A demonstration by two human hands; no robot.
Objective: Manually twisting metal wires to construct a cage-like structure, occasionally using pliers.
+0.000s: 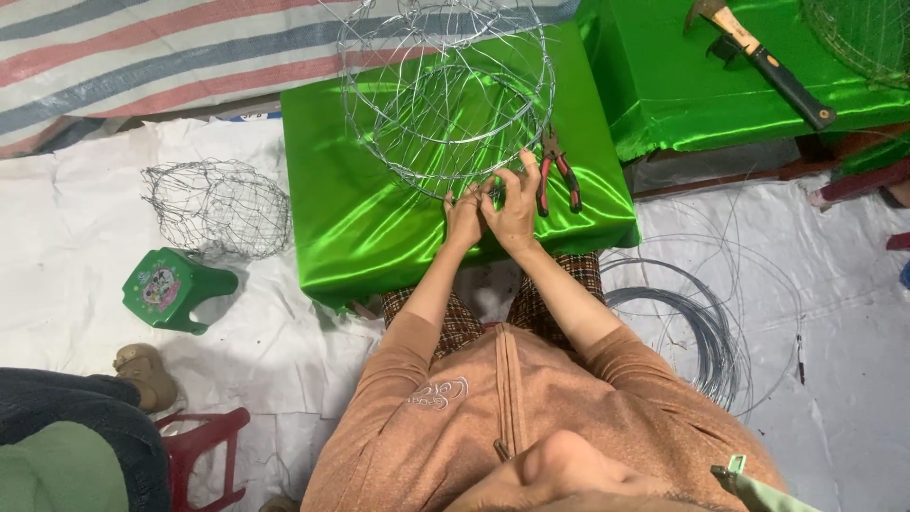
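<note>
1. Resting on the green satin-covered tabletop (379,218) in front of you: one round wire frame basket (445,95), silver, open-meshed, its near rim at your fingers.
2. Your left hand (464,216): fingers curled closed, pinching the wire at the basket's near rim, touching your other hand.
3. Your right hand (515,209): fingers partly bent, thumb and fingertips pressed on the same stretch of rim wire, just beside the left.
4. Red-handled pliers (559,175): lying flat on the green cloth just to the right of your right hand, not held, jaws pointing away from you.
5. Second green-covered surface (682,95): to the right, apart from yours, carrying a hatchet with a wooden and black handle (763,59).
6. Coil of loose wire (706,332): on the white floor sheet (834,313) to the right of your knees.
7. Finished wire mesh cage (218,209): on the floor sheet to the left of the tabletop.
8. Small green plastic stool (171,289): just in front of that cage, lying tipped.
9. Another person's leg and shoe (147,372): lower left, beside a red stool (204,441).
</note>
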